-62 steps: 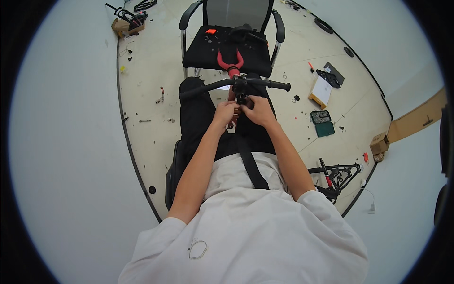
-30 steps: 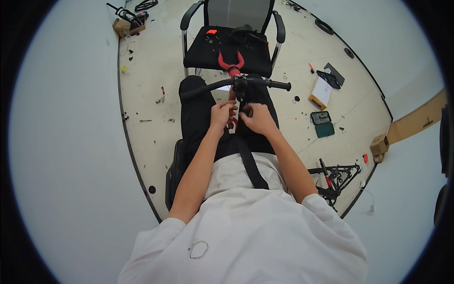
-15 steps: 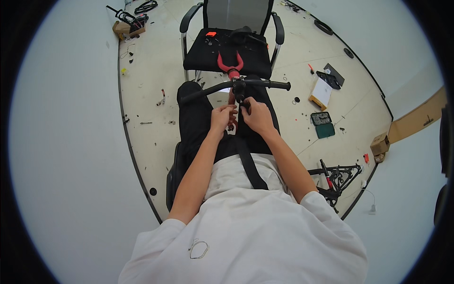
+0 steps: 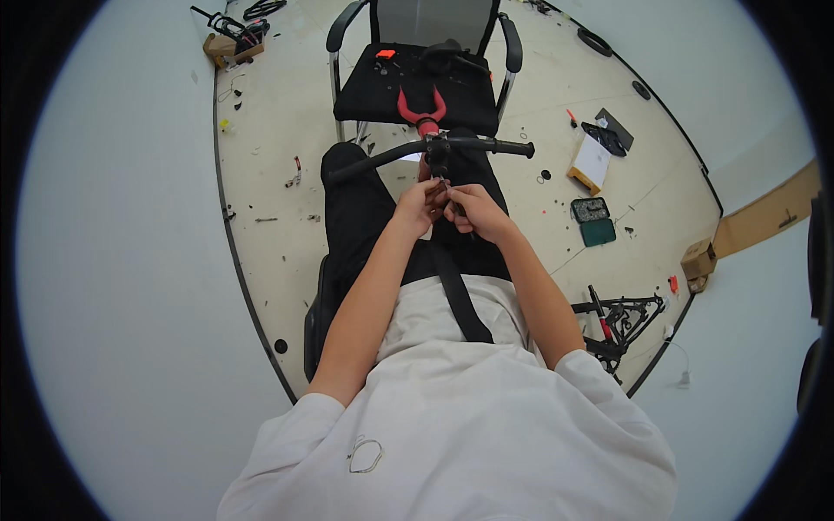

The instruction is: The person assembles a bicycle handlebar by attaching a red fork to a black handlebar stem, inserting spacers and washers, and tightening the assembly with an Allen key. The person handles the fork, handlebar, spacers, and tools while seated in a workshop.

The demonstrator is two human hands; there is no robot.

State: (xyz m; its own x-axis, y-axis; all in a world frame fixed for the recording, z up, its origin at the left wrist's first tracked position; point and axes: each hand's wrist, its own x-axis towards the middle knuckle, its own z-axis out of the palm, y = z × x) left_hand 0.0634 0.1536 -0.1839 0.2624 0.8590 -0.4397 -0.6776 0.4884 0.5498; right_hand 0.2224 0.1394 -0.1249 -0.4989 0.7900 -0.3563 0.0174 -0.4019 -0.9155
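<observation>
"Left hand (image 4: 420, 205) and right hand (image 4: 476, 211): where are they resting?"

"Near the centre of the view, side by side, just beneath the black stem (image 4: 438, 158). Their fingertips are coming close together at its lower end."

"Are they closing on anything?"

"Fingers are curling inward on both. Whatever is sitting between the fingertips is too small and too hidden to make out, so I cannot tell what either one is gripping, if anything."

"And the bar (image 4: 473, 145)?"

"It is running across above the hands, well clear of the fingers. One end is pointing to the right; the other is dipping to the left, over the legs (image 4: 354, 204). The stem is holding it at the middle."

"Where is the fork (image 4: 426, 126) lying?"

"Beyond the bar, farther from the hands. Its two red prongs are pointing to the top of the view, in front of the chair (image 4: 369, 104)."

"What else is lying about?"

"An orange thing (image 4: 385, 55) is sitting on the seat, upper centre. Right of centre, a white box (image 4: 592, 161) and an open green case (image 4: 598, 233) are lying on the floor. A bike frame (image 4: 619, 330) is resting at lower right, and a carton (image 4: 217, 48) is standing at upper left."
</observation>
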